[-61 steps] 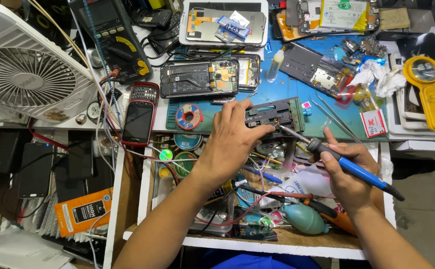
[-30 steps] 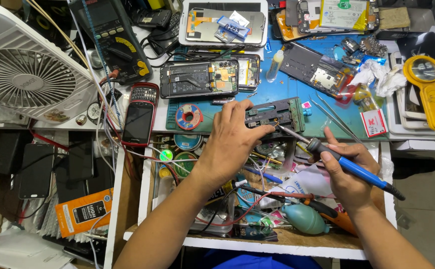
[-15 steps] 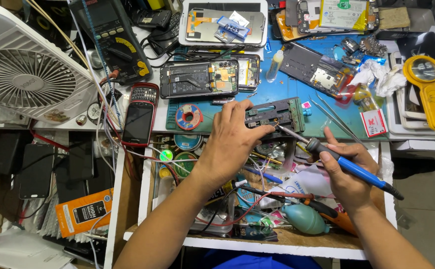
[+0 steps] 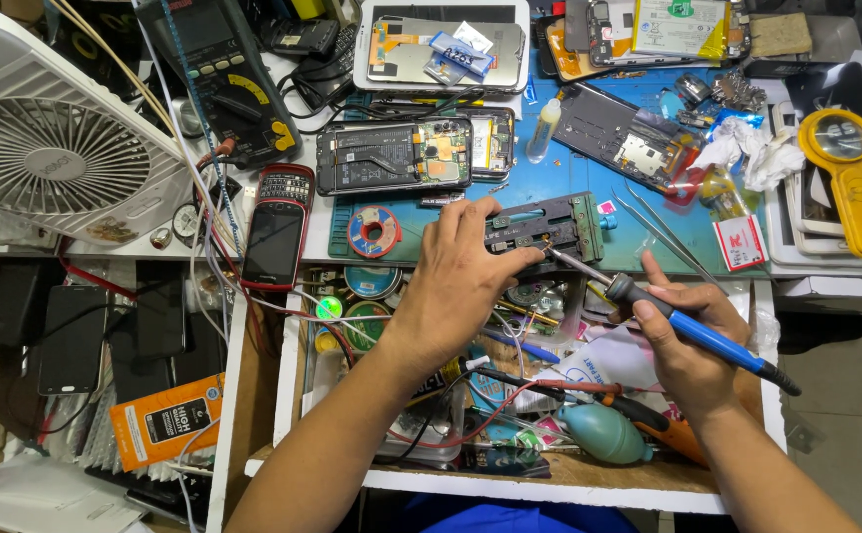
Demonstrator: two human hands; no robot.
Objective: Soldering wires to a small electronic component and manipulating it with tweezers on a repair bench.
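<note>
With our left hand (image 4: 470,271) pressing the dark board holder (image 4: 547,225) flat on the blue mat (image 4: 569,178) and our right hand (image 4: 685,341) wrapped around the blue-handled soldering iron (image 4: 682,324) (tip touching the holder's right part), we judge a slipping holder could burn fingers.
</note>
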